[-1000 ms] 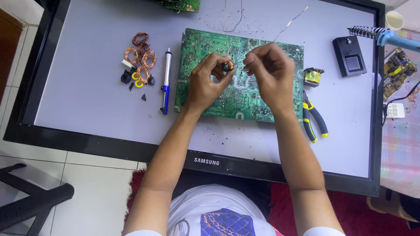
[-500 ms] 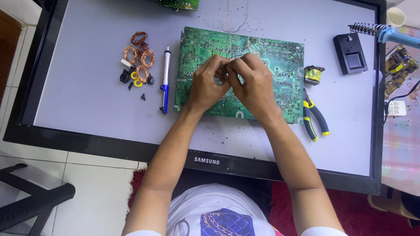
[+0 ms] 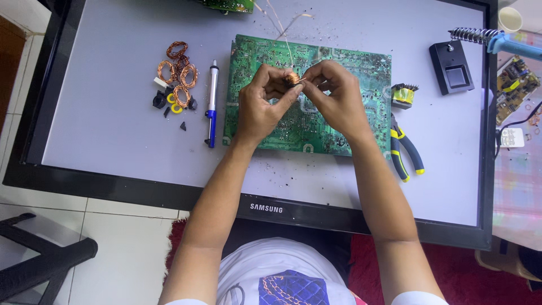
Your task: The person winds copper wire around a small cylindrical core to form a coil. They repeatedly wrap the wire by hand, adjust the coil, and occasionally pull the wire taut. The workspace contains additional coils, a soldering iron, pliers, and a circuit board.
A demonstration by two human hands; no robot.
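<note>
Coil: you've got the small copper coil (image 3: 291, 77) pinched up in the air over the top half of the green circuit board (image 3: 307, 93), roughly its middle, not resting on anything.
Left hand: your left hand (image 3: 261, 107) has its grip pressed together on the coil's left side, thumb and fingertips pinching it, probably just to keep it from spinning.
Right hand: your right hand (image 3: 333, 99) pinches the coil's other side. A thin wire (image 3: 285, 34) runs up and away from the coil toward the far edge, so that grip looks like the one working the wire.
Board: lying flat with the solder side up, right under your hands, so anything dropped lands on it and not the floor.
Surface: it's a flat monitor screen (image 3: 113, 152) used like a table. Its black frame is a raised lip all round.
Left side: loose copper windings (image 3: 178, 73) and little yellow and black bits sit well apart from the board, with the blue-and-white desoldering pump (image 3: 211, 104) between them and it. Looks like a sorted pile.
Right side: pliers (image 3: 406, 152) lie just beside the board's right edge, a yellow transformer (image 3: 402, 95) above them, and a black stand (image 3: 451, 66) further out.
Open room: a bare strip nearest you, plus the patch left of the pump.
</note>
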